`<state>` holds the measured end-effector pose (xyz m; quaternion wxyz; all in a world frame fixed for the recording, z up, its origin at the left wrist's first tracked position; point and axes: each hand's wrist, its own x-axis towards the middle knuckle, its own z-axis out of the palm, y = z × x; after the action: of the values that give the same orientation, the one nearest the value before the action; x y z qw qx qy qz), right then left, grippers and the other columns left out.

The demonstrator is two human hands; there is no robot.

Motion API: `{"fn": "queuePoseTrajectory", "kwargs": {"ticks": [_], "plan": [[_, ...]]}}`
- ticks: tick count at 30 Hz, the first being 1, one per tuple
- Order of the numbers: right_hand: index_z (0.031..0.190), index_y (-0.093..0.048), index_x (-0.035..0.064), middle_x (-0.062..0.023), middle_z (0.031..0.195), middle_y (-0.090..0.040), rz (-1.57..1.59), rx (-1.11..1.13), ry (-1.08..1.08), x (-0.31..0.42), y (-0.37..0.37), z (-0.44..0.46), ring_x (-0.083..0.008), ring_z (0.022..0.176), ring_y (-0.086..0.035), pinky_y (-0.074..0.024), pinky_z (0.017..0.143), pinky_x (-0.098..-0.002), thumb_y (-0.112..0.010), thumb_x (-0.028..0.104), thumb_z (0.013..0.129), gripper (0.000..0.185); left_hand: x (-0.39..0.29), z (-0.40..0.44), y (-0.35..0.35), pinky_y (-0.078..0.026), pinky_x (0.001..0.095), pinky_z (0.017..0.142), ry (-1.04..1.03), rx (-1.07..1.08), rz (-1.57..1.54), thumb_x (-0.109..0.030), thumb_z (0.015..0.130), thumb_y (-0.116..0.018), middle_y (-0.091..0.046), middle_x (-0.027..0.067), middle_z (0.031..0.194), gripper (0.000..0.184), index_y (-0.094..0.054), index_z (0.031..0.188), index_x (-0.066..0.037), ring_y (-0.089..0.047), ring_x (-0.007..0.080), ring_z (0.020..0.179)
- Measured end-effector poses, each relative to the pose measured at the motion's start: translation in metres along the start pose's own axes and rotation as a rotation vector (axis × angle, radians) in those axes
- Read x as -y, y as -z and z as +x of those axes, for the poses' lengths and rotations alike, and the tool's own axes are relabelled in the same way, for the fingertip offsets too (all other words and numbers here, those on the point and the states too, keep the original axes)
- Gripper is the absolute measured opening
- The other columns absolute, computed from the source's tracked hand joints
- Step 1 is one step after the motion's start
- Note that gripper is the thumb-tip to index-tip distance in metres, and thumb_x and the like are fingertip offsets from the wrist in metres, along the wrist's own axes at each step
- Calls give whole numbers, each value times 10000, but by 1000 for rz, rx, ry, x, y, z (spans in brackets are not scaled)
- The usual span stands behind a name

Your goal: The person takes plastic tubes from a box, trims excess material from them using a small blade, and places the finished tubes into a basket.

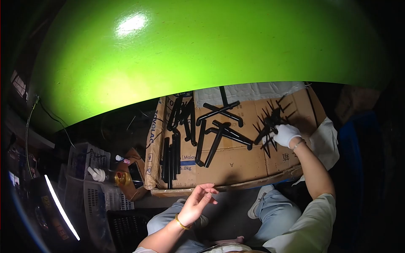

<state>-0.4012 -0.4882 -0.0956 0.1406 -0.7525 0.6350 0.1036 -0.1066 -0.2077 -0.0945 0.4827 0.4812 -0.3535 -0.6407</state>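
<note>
My right hand [287,135], in a white glove, is at the right of the cardboard with its fingers closed on a black spiky piece [274,119]. The piece has many thin prongs sticking out, and part of it is hidden by the glove. My left hand [197,204] is bare, with a yellow bangle [182,222] at the wrist. It hovers above my lap by the cardboard's front edge, fingers loosely bent and apart, holding nothing. Black angled bars [214,145] lie crossed in the middle. Straight black bars [170,162] lie side by side at the left.
A large green curved surface [236,46] overhangs the cardboard sheet [236,168]. More black bars [182,114] are bunched at the back left. Plastic baskets [95,198], a white-topped bottle [98,173] and a bright strip light [61,206] are at the left.
</note>
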Motion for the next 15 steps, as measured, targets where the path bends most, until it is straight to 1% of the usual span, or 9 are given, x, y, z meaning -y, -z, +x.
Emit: {"fn": "queuePoseTrajectory", "kwargs": {"ticks": [2,4,7,9,11,13,14,15], "plan": [[1011,-696,72,-181,1007,-699,49,44,4,-6,18,-24,-358,964,-668,-521,855,-442,-598,310,829,316,-6,-4,3,-497,303,905,8,39,-9,-119,1023,-472,-553,113,1166,318,-428,1317,-5,-580,168,1008],[944,-702,52,-188,942,-704,157,60,15,-1,30,-34,-363,916,-675,-519,817,-441,-599,319,822,311,-12,-6,3,-499,301,901,-17,53,-33,-120,1024,-472,-552,113,1166,317,-429,1317,-6,-577,165,1012],[908,-683,28,-204,881,-695,441,7,91,27,20,5,-376,863,-671,-507,759,-445,-577,310,836,310,-14,-6,3,-499,299,898,-54,34,-40,-119,1024,-471,-553,113,1162,317,-431,1318,-7,-574,161,1013],[852,-645,14,-114,610,-603,777,-158,191,57,-8,55,-170,542,-591,-456,551,-331,-547,233,891,242,-11,-1,4,-499,298,897,-62,-8,-21,-118,1024,-471,-556,111,1158,316,-434,1317,-6,-573,157,1010],[867,-639,-7,-146,640,-627,744,-370,108,87,-37,115,-235,573,-629,-479,582,-361,-556,257,903,279,-4,4,10,-502,298,893,-51,-69,13,-117,1024,-471,-560,108,1152,314,-440,1315,-4,-573,152,1006],[925,-673,8,-268,914,-668,841,-524,25,111,-67,169,-454,881,-638,-523,750,-474,-542,351,894,369,0,7,17,-508,301,886,-17,-98,16,-115,1023,-471,-560,102,1146,311,-445,1312,0,-565,148,1026],[985,-678,18,-273,976,-661,841,-439,-55,118,-73,189,-450,944,-630,-523,809,-484,-524,346,906,371,1,9,20,-511,302,883,1,-111,19,-114,1023,-470,-560,99,1143,310,-448,1310,2,-561,146,1036],[998,-676,18,-271,984,-660,840,-461,-77,125,-80,201,-448,949,-630,-522,814,-486,-521,344,908,372,0,11,22,-512,301,881,-7,-115,25,-114,1023,-470,-560,98,1144,309,-449,1309,4,-562,145,1035]]}}
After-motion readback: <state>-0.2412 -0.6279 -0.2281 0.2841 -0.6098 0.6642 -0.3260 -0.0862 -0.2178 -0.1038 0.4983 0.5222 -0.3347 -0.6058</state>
